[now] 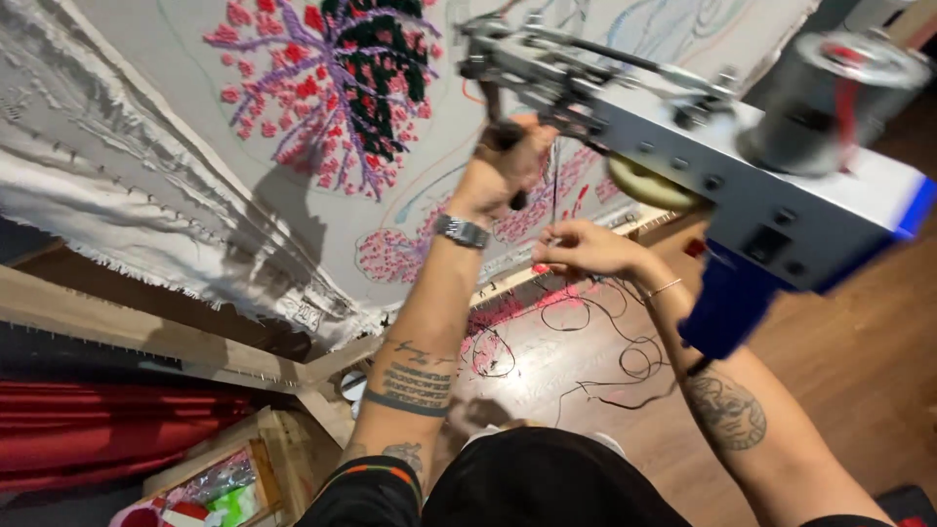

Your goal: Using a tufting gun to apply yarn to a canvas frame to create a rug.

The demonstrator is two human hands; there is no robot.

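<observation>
Beneath the tufting gun [703,146], left hand [503,166] raised, right hand [586,249] pinching yarn [554,190].

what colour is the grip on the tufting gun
Blue, below the grey tufting gun; the grip shows best in the head view.

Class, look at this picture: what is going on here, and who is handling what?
A person works at a grey cloth stretched on a wooden frame, partly tufted with a pink, purple and black pattern. The left hand grips the front handle of a tufting gun held against the cloth. The right hand pinches a thin yarn strand just below it. Loose yarn lies on the floor.
</observation>
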